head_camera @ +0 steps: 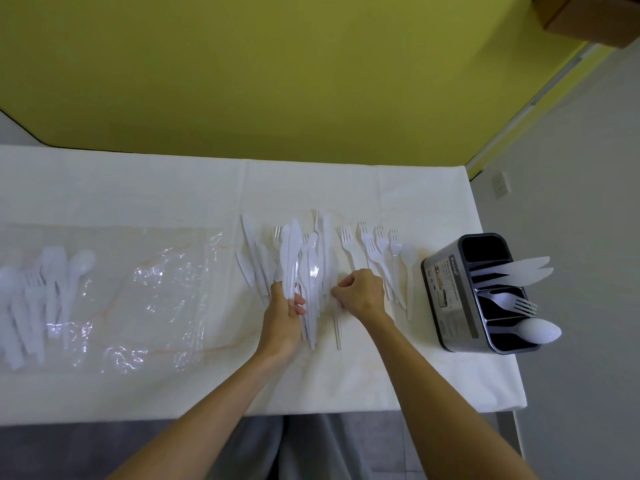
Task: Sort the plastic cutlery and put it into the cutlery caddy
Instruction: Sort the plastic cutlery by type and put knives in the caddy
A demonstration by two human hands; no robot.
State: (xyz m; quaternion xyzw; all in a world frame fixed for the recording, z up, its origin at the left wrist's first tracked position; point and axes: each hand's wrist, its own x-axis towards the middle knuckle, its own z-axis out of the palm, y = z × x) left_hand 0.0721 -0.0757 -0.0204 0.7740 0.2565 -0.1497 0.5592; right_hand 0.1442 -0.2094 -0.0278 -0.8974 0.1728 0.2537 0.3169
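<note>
Our left hand (284, 317) grips the cutlery bundle (294, 261), long axes pointing away from us. Our right hand (360, 292), curled with its contents unclear, lies nearer the caddy (446, 299).

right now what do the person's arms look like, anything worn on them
The left arm and right arm are both bare down to the lower edge of the picture. There are no sleeves or gloves, and no watch, bracelet or ring shows.
</note>
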